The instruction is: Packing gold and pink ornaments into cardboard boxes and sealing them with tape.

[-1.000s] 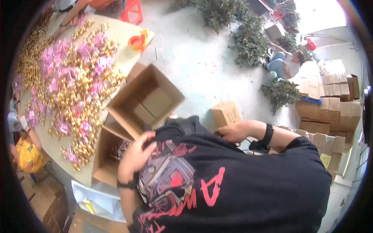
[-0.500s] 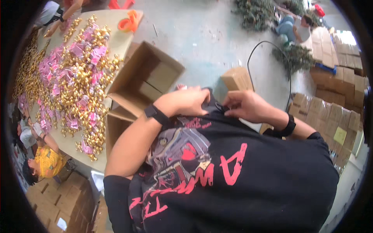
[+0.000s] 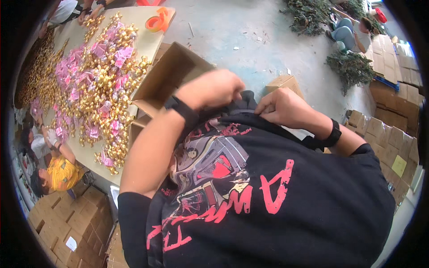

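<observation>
Both hands are up at the hem of the black shirt (image 3: 268,196), right at the person's front. The left hand (image 3: 210,89) is curled into a loose fist, fingers pinched shut on the shirt's dark edge. The right hand (image 3: 283,107) sits just beside it, fingers folded down tight on that same edge, knuckles up. The two hands are near each other, almost touching, with the bunched fabric between them. Each wrist carries a black band. Just past the left hand an open carton (image 3: 172,78) gapes, flaps up, its inside hidden from here. A small closed box (image 3: 286,82) peeks out beyond the right hand, on the grey floor (image 3: 232,31). Left of the carton, a long pale table (image 3: 89,154) is heaped with gold ornaments (image 3: 103,96), pink tags scattered among them. An orange tape holder (image 3: 157,21) sits at the table's far corner. At the table's near edge a person in a yellow top (image 3: 62,172) bends over the pile, and another pair of hands works at the far end. Across the floor lie green sprigs (image 3: 351,67) in clumps, with someone in jeans (image 3: 346,33) seated among them. Flat stacked boxes (image 3: 384,131) line the right side, more at lower left.
</observation>
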The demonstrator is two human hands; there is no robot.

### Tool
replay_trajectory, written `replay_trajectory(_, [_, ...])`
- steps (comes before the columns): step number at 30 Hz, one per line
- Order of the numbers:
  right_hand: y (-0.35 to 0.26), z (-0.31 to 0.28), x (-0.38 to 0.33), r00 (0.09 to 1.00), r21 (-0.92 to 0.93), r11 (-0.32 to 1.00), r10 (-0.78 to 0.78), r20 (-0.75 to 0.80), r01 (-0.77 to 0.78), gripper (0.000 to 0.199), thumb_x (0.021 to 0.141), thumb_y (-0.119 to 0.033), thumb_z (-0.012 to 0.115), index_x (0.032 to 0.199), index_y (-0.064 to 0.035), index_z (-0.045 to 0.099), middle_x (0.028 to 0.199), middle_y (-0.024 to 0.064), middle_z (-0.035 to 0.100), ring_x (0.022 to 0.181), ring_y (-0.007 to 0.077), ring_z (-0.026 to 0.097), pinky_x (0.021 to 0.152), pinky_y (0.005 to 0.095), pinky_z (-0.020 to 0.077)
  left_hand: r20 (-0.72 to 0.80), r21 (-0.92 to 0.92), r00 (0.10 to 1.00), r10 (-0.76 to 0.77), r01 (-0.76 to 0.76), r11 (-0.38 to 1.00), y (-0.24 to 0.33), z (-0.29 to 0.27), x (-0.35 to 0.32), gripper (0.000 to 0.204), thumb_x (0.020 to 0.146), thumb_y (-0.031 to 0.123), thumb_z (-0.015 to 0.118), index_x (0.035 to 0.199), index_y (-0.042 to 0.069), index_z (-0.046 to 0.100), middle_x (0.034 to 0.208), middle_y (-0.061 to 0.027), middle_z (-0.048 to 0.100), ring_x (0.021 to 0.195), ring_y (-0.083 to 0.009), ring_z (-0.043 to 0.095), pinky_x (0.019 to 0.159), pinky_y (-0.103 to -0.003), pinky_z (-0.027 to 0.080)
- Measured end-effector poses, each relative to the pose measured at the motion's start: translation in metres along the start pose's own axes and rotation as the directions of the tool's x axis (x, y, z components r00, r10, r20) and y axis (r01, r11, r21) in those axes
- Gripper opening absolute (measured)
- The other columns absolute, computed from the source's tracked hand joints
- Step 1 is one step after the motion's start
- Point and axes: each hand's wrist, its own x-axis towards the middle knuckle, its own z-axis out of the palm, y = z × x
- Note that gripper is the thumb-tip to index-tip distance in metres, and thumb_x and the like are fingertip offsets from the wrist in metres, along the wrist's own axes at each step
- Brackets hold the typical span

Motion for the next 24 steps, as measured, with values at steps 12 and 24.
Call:
replay_trajectory(12, [0.017, 0.007, 0.039, 0.969, -0.242, 0.941, -0.247, -0.017, 0.235, 0.013, 0.072, -0.014, 0.066, 0.078, -0.0020, 0.063, 0.074, 0.0178, 0.066, 0.074, 0.0388, 0.065, 0.066, 0.0436, 0.0518, 0.180, -0.188, 0.959, -0.220, 0.253, 0.949, 0.008, 0.013, 0.003, 0.023, 0.076, 0.023, 0.071, 0.088, 0.003, 0.068, 0.083, -0.0150, 0.070, 0.080, -0.0279, 0.067, 0.072, -0.037, 0.051])
replay_trajectory(24, [-0.001, 0.006, 0.070, 0.963, -0.585, 0.772, -0.135, 0.232, 0.249, 0.015, 0.080, -0.014, 0.059, 0.083, -0.0010, 0.066, 0.078, 0.0215, 0.066, 0.075, 0.0403, 0.065, 0.068, 0.0449, 0.0518, 0.180, 0.016, 0.922, -0.342, 0.345, 0.939, 0.007, 0.010, 0.008, 0.029, 0.076, 0.023, 0.063, 0.091, -0.001, 0.071, 0.088, -0.0226, 0.069, 0.082, -0.0345, 0.069, 0.072, -0.042, 0.053])
